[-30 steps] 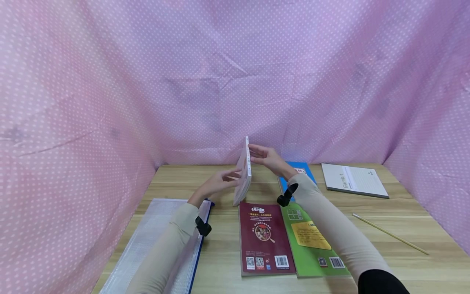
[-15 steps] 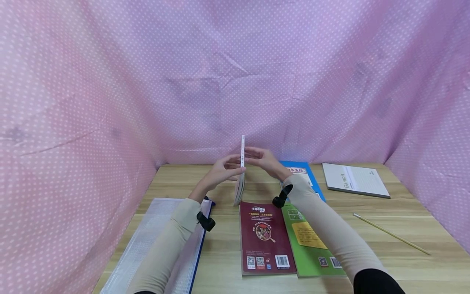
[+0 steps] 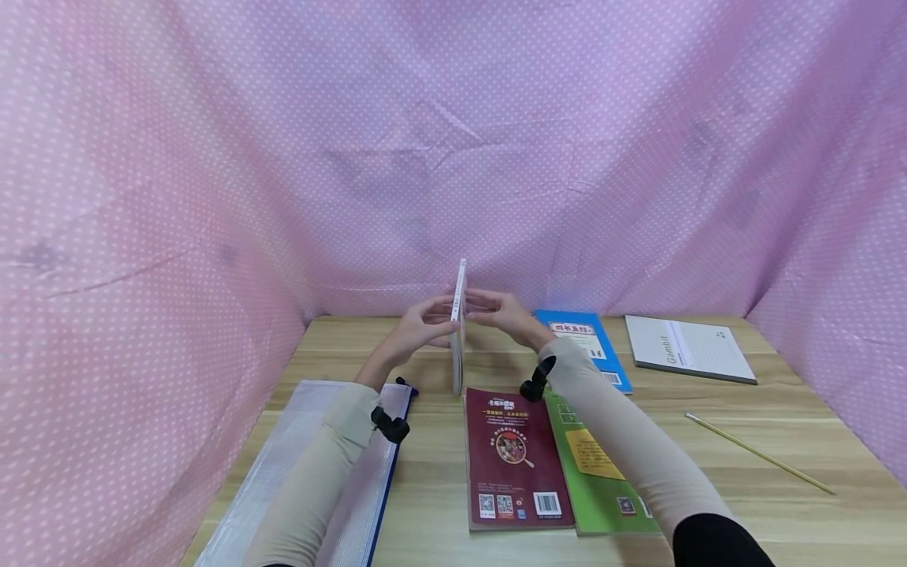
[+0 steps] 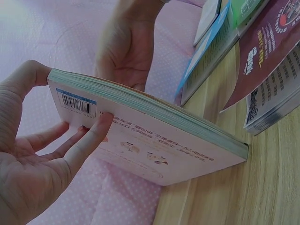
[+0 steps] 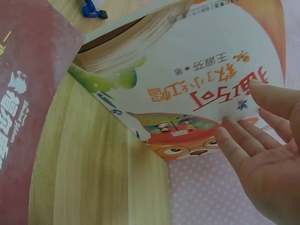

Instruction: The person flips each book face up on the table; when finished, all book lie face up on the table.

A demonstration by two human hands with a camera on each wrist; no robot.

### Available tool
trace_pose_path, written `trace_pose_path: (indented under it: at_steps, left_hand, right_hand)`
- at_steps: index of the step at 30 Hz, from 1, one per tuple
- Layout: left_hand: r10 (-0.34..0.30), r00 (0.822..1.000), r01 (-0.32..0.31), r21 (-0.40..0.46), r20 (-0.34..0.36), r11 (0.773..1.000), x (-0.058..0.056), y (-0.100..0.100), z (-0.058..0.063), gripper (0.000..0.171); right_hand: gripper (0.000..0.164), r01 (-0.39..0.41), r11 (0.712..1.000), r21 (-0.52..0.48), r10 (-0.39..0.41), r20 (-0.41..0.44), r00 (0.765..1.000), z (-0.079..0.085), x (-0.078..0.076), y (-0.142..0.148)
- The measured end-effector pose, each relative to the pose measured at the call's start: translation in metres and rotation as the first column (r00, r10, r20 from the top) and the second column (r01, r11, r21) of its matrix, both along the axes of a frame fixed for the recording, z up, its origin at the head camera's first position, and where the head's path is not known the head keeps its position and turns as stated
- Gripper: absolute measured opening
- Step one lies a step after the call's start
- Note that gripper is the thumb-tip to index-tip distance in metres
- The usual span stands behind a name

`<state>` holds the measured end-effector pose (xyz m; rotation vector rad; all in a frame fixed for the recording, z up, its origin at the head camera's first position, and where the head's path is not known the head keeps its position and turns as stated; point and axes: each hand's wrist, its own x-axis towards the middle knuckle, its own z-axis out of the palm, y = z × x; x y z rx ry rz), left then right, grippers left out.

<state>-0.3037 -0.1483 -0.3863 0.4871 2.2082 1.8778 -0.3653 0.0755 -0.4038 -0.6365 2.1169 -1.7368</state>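
A thin white picture book (image 3: 458, 335) stands upright on its edge between my two hands, spine up. Its back cover (image 4: 136, 133) with a barcode faces left; the illustrated front cover (image 5: 201, 70) faces right. My left hand (image 3: 418, 329) grips the near top corner, its thumb at the corner and its other fingers against the back cover. Across from it, my right hand (image 3: 505, 313) rests spread fingertips (image 5: 227, 126) on the front cover, near the spine. The lower edge of the book meets the wooden table (image 4: 206, 187).
Just nearer lies a maroon book (image 3: 517, 465), overlapping a green book (image 3: 602, 504). A blue book (image 3: 612, 358), a white notebook (image 3: 697, 346) and a thin stick (image 3: 761, 453) lie to the right. A translucent zip pouch (image 3: 305, 425) lies under my left forearm.
The book's top has swung left, bringing it from a rightward lean to nearly upright. My left hand has moved up to its top corner, and my right hand has followed left.
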Motion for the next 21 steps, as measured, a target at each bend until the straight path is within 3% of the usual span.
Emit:
trace_pose_path:
  at_steps: [14, 21]
  left_hand:
    - [0.008, 1.0, -0.008, -0.001, 0.022, 1.0, 0.003, -0.019, 0.003, 0.062]
    - [-0.005, 1.0, 0.005, -0.024, 0.001, 1.0, 0.001, -0.028, 0.0, 0.063]
  right_hand:
    - [0.057, -0.023, 0.995, 0.097, 0.026, -0.024, 0.999, -0.017, -0.005, -0.01]
    - [0.06, -0.033, 0.992, 0.124, 0.034, 0.001, 0.999, -0.024, -0.007, -0.014]
